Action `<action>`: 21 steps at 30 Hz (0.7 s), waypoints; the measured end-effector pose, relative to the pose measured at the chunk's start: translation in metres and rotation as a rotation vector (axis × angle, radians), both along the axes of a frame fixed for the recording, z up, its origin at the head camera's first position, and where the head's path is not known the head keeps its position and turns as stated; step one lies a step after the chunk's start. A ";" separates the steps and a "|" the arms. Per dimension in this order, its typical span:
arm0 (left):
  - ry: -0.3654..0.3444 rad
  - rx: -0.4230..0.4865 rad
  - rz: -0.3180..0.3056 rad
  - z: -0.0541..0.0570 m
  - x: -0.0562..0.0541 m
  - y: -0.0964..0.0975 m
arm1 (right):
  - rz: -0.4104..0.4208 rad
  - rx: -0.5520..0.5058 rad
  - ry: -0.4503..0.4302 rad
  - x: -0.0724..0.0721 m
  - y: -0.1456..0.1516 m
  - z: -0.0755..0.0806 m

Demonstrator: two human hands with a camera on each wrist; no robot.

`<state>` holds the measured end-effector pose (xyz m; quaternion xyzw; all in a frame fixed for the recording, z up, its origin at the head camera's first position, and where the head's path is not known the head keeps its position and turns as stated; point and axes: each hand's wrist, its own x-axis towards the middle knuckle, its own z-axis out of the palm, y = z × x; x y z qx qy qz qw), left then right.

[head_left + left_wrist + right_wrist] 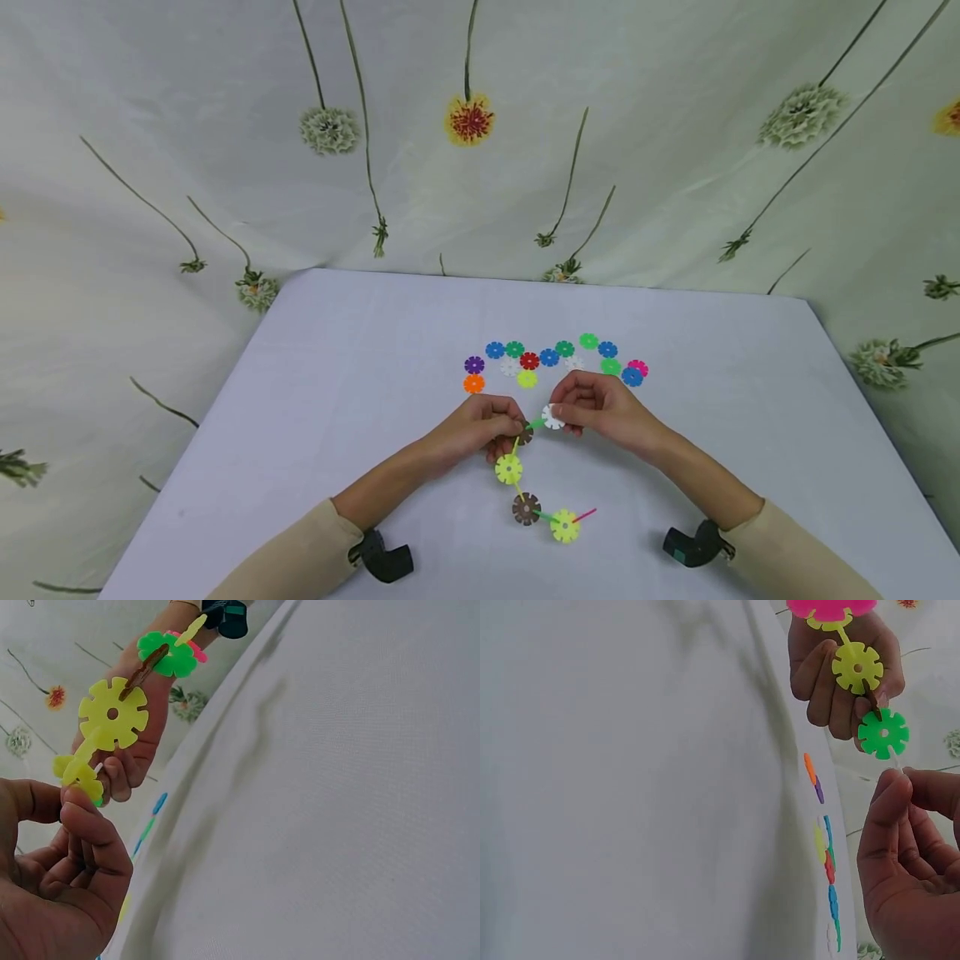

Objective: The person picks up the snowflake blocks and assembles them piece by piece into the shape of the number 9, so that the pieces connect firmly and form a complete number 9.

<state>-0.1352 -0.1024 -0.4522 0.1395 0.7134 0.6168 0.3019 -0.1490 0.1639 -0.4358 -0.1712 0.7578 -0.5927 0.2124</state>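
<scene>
In the head view, my left hand (487, 425) pinches a brown notched plastic disc (528, 435) between thumb and fingers. My right hand (600, 408) pinches a white notched disc (552, 417) by its edge. An edge-on green disc (536, 423) links white to brown. From the brown disc a chain hangs toward the person: a yellow disc (508, 468), another brown disc (527, 508), a lower yellow disc (565, 527) and an edge-on pink disc (585, 515) at its end. The right wrist view shows the green disc (883, 733) face on, slotted onto the white one at the right fingertips.
Loose notched discs lie in a rough band beyond the hands, among them an orange disc (473, 383), a purple disc (474, 365), a red disc (529, 361) and a blue disc (632, 377). A white cloth covers the table (337, 375). Behind hangs a flower-patterned curtain (420, 192).
</scene>
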 end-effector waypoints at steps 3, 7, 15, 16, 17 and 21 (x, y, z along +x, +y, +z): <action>0.030 -0.015 -0.019 0.001 0.001 0.002 | 0.004 0.004 0.009 0.000 0.002 -0.003; 0.083 -0.022 -0.039 0.001 0.001 0.006 | -0.017 -0.008 0.000 -0.001 0.005 -0.005; 0.099 -0.011 -0.049 -0.002 -0.002 0.011 | -0.058 -0.036 -0.054 -0.001 0.007 -0.013; 0.099 -0.009 -0.053 -0.002 -0.002 0.011 | -0.059 -0.042 -0.048 0.000 0.007 -0.013; 0.096 -0.007 -0.057 -0.001 -0.003 0.010 | -0.054 -0.050 -0.040 0.001 0.007 -0.012; 0.057 0.028 -0.076 0.001 -0.005 0.006 | -0.002 -0.071 -0.002 0.002 0.007 -0.005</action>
